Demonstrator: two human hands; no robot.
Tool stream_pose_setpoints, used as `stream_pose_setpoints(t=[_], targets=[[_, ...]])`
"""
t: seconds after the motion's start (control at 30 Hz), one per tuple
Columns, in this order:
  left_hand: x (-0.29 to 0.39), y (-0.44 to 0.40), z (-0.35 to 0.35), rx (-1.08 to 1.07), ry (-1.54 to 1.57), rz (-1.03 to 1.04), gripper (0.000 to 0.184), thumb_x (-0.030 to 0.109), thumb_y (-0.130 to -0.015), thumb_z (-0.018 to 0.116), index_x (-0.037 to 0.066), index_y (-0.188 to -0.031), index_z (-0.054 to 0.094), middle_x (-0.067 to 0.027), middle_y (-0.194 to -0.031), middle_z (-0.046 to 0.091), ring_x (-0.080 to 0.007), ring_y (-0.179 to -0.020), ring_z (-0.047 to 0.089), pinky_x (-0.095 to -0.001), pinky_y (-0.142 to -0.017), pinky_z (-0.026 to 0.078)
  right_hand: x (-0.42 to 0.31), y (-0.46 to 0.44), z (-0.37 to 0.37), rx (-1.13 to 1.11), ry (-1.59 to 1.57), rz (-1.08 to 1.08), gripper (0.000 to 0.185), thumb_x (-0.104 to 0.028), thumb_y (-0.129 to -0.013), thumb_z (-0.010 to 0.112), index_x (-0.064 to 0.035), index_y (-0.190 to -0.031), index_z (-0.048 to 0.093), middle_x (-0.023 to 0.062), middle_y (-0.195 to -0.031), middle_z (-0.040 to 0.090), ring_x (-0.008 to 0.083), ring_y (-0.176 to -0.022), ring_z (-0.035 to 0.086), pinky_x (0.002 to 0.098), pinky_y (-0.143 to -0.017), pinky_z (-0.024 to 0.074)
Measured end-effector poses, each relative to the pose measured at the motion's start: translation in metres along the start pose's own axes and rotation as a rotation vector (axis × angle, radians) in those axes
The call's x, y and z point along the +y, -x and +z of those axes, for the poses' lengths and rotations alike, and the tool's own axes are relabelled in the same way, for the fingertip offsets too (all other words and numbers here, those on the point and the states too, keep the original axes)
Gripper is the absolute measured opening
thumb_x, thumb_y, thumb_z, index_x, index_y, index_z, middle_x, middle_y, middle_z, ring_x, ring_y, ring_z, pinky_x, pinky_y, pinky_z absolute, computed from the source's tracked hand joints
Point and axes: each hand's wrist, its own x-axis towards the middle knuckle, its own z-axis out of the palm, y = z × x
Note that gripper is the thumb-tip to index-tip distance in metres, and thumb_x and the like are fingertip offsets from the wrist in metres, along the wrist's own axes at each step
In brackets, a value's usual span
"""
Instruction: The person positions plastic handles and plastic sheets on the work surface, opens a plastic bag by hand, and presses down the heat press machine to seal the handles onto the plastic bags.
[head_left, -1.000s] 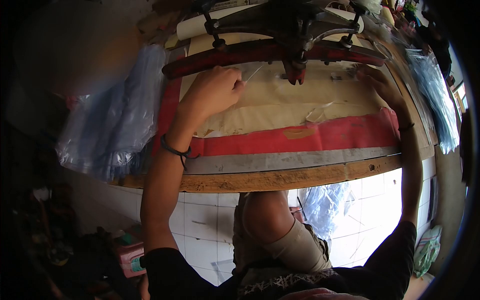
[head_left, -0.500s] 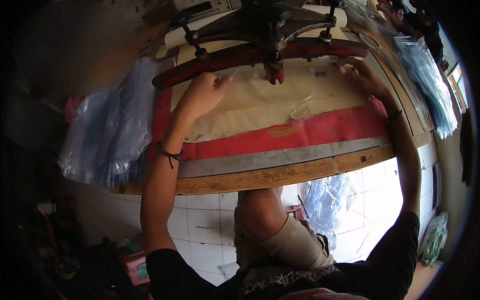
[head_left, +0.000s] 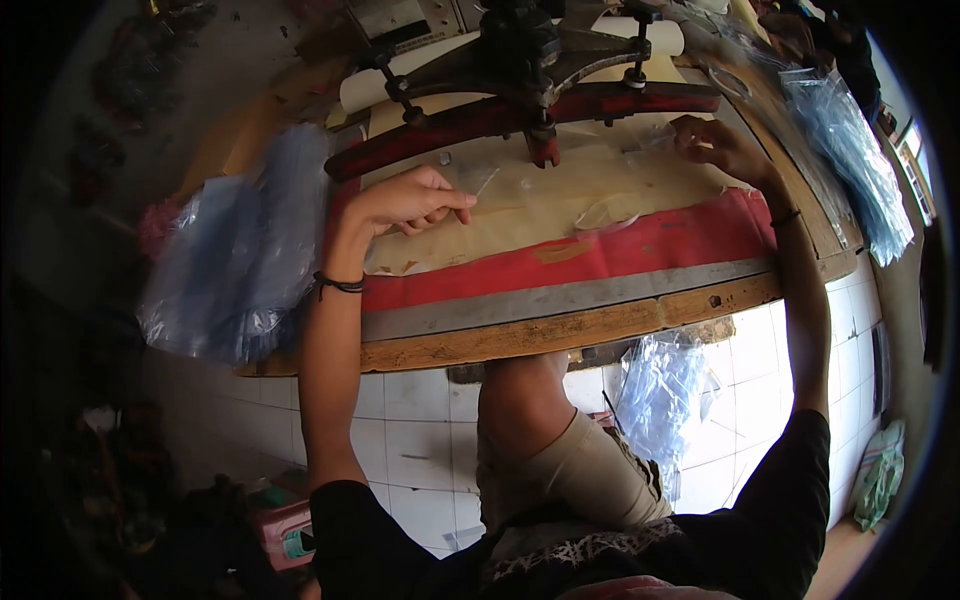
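My left hand [head_left: 415, 200] is closed in a pinch over the left part of the press bed, with a thin piece of clear plastic [head_left: 487, 182] at its fingertips. My right hand [head_left: 725, 148] is near the right end of the red press bar [head_left: 450, 130], fingers curled at the edge of some clear plastic film [head_left: 650, 140]. Under both hands lies a worn tan sheet [head_left: 450, 240], with a red strip [head_left: 650, 250] along its front. The bar hangs above the sheet from a dark metal frame [head_left: 590, 65]. Where the film's edges run is hard to see.
Stacks of clear plastic sleeves lie at the left [head_left: 235, 270] and right [head_left: 850, 160] of the bed. More clear plastic [head_left: 660, 390] is below the wooden front edge [head_left: 520, 335]. A pale roll [head_left: 410, 75] lies behind the bar. My bent knee [head_left: 525, 400] is below the table.
My left hand has moved away from the bar, toward me and slightly right, with the clear plastic at its fingertips. My right hand stays near the bar's right end. The whole view has shifted slightly.
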Motion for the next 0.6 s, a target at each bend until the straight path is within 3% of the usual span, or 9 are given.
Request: stream_pose_setpoints(t=[0.17,0.2,0.27,0.33,0.43,0.47,0.57,0.6], targets=[[-0.005,-0.001,0.004,-0.18,-0.088,-0.032,0.034,0.031,-0.092,0.063,-0.003,-0.086,0.069,0.0086,-0.051,0.032,-0.0024,-0.042,0.023,-0.022,-0.037,0.016,0.005,0.013,0.0,0.017,0.024,0.049,0.029,-0.024,-0.086,0.055,-0.0011,-0.103,0.061,0.0091,-0.103,0.062,0.0194,-0.103,0.055,0.0329,-0.096,0.0406],[-0.004,0.002,0.009,-0.17,-0.116,-0.051,0.033,0.03,-0.092,0.063,-0.002,-0.085,0.069,0.0086,-0.051,0.033,-0.0025,-0.042,0.023,-0.022,-0.037,0.016,-0.015,0.011,0.003,-0.084,-0.199,0.115,0.034,-0.026,-0.083,0.054,0.0,-0.103,0.062,0.0105,-0.103,0.062,0.0209,-0.102,0.055,0.0331,-0.096,0.0406],[0.001,0.013,0.015,-0.159,-0.132,-0.056,0.032,0.029,-0.091,0.063,-0.001,-0.085,0.07,0.0087,-0.051,0.033,-0.0025,-0.042,0.024,-0.0218,-0.037,0.016,0.03,0.019,0.004,-0.029,-0.111,0.026,0.033,-0.025,-0.083,0.054,0.0007,-0.102,0.061,0.01,-0.102,0.062,0.0211,-0.1,0.055,0.0328,-0.094,0.041],[-0.003,0.025,0.029,-0.176,-0.087,-0.034,0.03,0.027,-0.091,0.063,-0.001,-0.084,0.07,0.0088,-0.051,0.033,-0.0025,-0.043,0.024,-0.0216,-0.037,0.016,-0.003,0.032,0.005,-0.117,-0.159,-0.008,0.03,-0.023,-0.084,0.053,0.0017,-0.1,0.06,0.009,-0.101,0.061,0.0215,-0.099,0.054,0.0319,-0.092,0.0402],[-0.011,0.046,0.059,0.023,-0.132,0.009,0.029,0.025,-0.09,0.062,-0.002,-0.082,0.07,0.007,-0.051,0.038,-0.0028,-0.044,0.03,-0.023,-0.039,0.021,-0.041,0.062,0.023,0.012,-0.166,0.015,0.027,-0.022,-0.085,0.053,0.001,-0.097,0.06,0.0077,-0.098,0.06,0.0205,-0.098,0.053,0.0317,-0.093,0.0386],[-0.016,0.056,0.077,0.127,-0.14,0.096,0.028,0.024,-0.09,0.062,-0.002,-0.082,0.069,0.0061,-0.051,0.04,-0.0029,-0.046,0.032,-0.0237,-0.041,0.024,-0.044,0.07,0.026,0.014,-0.217,0.021,0.032,-0.025,-0.087,0.053,0.0024,-0.101,0.062,0.009,-0.104,0.061,0.0208,-0.104,0.054,0.0314,-0.096,0.0371],[-0.028,0.086,0.141,0.428,-0.121,0.279,0.029,0.021,-0.092,0.058,-0.003,-0.077,0.065,0.0025,-0.055,0.048,-0.0034,-0.054,0.04,-0.0257,-0.05,0.032,-0.026,0.097,0.056,0.434,-0.424,0.154,0.037,-0.026,-0.091,0.051,0.0052,-0.109,0.062,0.0107,-0.111,0.062,0.0221,-0.11,0.055,0.0306,-0.099,0.0356],[-0.037,0.088,0.161,0.508,-0.039,0.348,0.03,0.021,-0.092,0.057,-0.002,-0.075,0.064,0.0025,-0.055,0.048,-0.0033,-0.054,0.04,-0.0254,-0.05,0.032,-0.036,0.105,0.057,0.378,-0.399,0.129,0.042,-0.027,-0.095,0.049,0.0065,-0.12,0.057,0.014,-0.116,0.061,0.0235,-0.114,0.055,0.0322,-0.102,0.0364]])
